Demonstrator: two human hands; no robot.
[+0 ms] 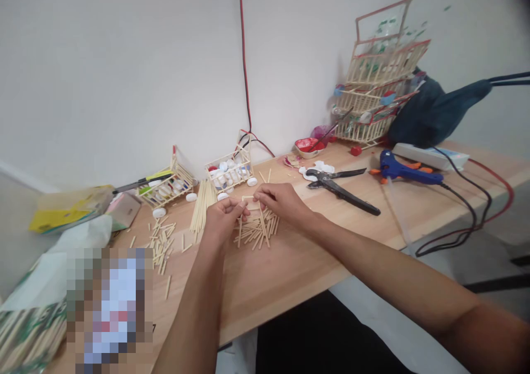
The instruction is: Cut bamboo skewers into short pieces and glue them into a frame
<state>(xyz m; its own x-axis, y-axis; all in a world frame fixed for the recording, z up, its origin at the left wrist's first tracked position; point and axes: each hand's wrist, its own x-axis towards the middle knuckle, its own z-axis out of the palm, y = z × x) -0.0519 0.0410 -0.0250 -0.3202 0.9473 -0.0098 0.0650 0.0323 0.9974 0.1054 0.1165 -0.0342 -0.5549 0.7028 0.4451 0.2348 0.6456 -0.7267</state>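
Note:
Both hands pinch the upper corners of a small three-sided frame of thin wooden sticks (262, 222), made of two legs joined by a short crosspiece. My left hand (223, 217) has thumb and fingers closed at its left corner. At the right corner, my right hand (284, 201) grips between thumb and fingertips. Under the frame lies a loose pile of cut sticks (252, 235) on the wooden table (285, 285). Left of my left hand are a bundle of long sticks (201, 207) and scattered short stick pieces (162, 241).
Two small stick carts (165, 189) (229, 172) stand near the wall. To the right are black-handled cutters (343, 190), a blue glue gun (408, 169) with its cable, a dish of red paint (308, 146) and stacked stick baskets (368, 100). Plastic packets (70, 208) lie far left.

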